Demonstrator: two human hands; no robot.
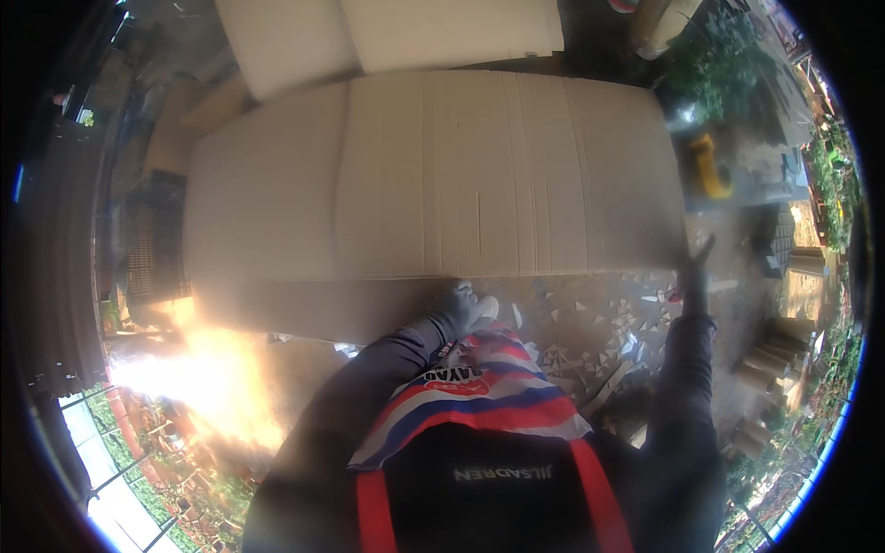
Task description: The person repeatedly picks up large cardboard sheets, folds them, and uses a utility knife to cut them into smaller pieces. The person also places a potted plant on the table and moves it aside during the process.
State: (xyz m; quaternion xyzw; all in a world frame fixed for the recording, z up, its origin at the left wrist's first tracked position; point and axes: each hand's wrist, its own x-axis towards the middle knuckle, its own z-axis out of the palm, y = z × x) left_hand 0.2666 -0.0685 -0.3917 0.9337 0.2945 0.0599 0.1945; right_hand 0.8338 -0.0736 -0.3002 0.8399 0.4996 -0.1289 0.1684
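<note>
A large brown cardboard sheet (461, 175) with several creases and a short slit lies across the middle of the view. At its near edge, left of the right corner, my left hand (455, 309) in a grey glove is closed on the cardboard's edge. My right hand (696, 275) is at the sheet's near right corner, fingers stretched and apart, touching or just beside the edge. Beside that hand shows a small red thing (676, 296), too blurred to name. A lower cardboard flap (341, 306) hangs below the near edge on the left.
Behind lies another cardboard sheet (452, 35). Cardboard scraps (590, 323) litter the floor near me. To the right are a yellow object (710, 168), a green plant (714, 69) and stacked cardboard pieces (774, 359). Bright sunlight glares at the left.
</note>
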